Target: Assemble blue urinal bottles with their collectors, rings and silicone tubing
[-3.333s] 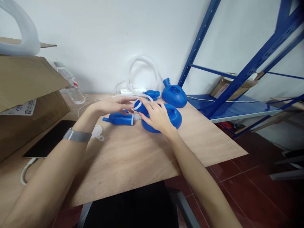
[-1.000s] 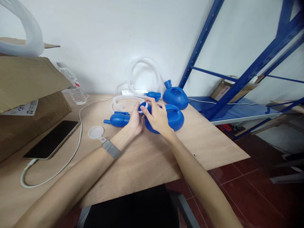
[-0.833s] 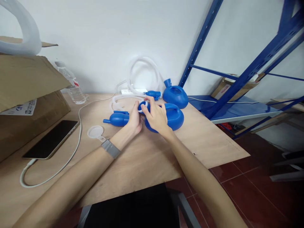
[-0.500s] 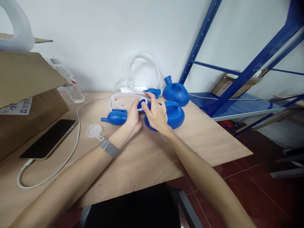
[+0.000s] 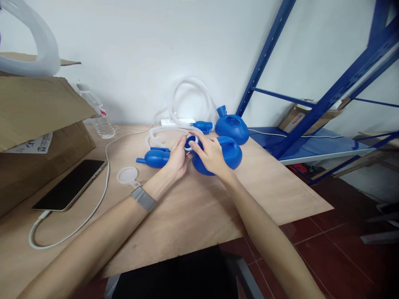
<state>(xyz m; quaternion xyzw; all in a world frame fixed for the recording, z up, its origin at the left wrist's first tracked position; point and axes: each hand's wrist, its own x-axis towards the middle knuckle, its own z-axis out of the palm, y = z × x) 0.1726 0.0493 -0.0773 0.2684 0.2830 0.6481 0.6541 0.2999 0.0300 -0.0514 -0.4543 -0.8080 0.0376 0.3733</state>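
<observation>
- Two bare hands mid-frame, both on the same blue jug (image 5: 233, 157), which sits on the wooden worktop (image 5: 199, 220).
- Left hand (image 5: 177, 162) is cupped against the left side of the neck. Fingertips are mostly tucked out of sight, so I can't tell if it's clamped or just steadying.
- Right hand (image 5: 212, 158) looks properly clamped on the neck, fingers over the far side, thumb on the white ring (image 5: 188, 150) round the mouth.
- The geometry that matters: the jug's fat body runs roughly left to right, off to the right of the fingers and partly behind the right hand, so that's the nearer one to it. Mouth tips up and left, sitting between both hands.
- Blue bottle-shaped piece (image 5: 155, 158) lies sideways just left of the left hand, spout pointing left. Its right end is hidden, so no idea if they touch.
- Translucent cap (image 5: 127, 175) is flat, lower left of that; second blue jug (image 5: 233, 129) is further back, upper right.
</observation>
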